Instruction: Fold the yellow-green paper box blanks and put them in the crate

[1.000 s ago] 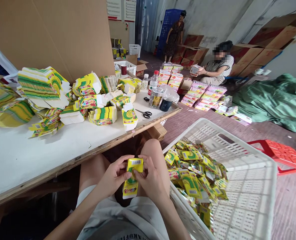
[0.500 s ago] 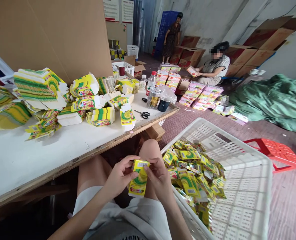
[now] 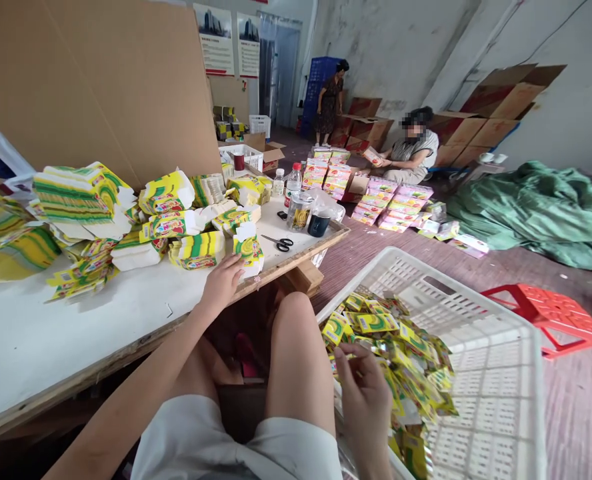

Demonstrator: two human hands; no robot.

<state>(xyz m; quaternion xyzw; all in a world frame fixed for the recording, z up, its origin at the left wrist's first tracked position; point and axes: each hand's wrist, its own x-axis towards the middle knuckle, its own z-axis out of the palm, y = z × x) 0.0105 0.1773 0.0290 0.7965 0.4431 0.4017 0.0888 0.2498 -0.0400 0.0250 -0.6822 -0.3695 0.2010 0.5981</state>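
My left hand (image 3: 223, 280) reaches over the table edge, fingers stretched out and touching a small pile of flat yellow-green cartons (image 3: 249, 245). Its thumb is hard to make out. Over the near side of a white plastic basket (image 3: 496, 387), my right hand (image 3: 365, 387) hangs with fingers loosely bent, thumb apart, and nothing visible in them. Many folded yellow-green cartons (image 3: 416, 337) lie heaped in the basket, partly hidden by that hand.
More carton stacks (image 3: 81, 200) cover the white table (image 3: 126, 333). Scissors (image 3: 279, 243), a dark mug (image 3: 319, 225), a jar (image 3: 300, 212) and bottles stand at its right end. A red stool (image 3: 551, 313) lies beyond the basket. Two people are farther back near pink boxes (image 3: 376, 200).
Both hands held one yellow carton above my lap; it is no longer in them. My left hand has moved up to the cartons on the table, my right hand rightward over the basket.
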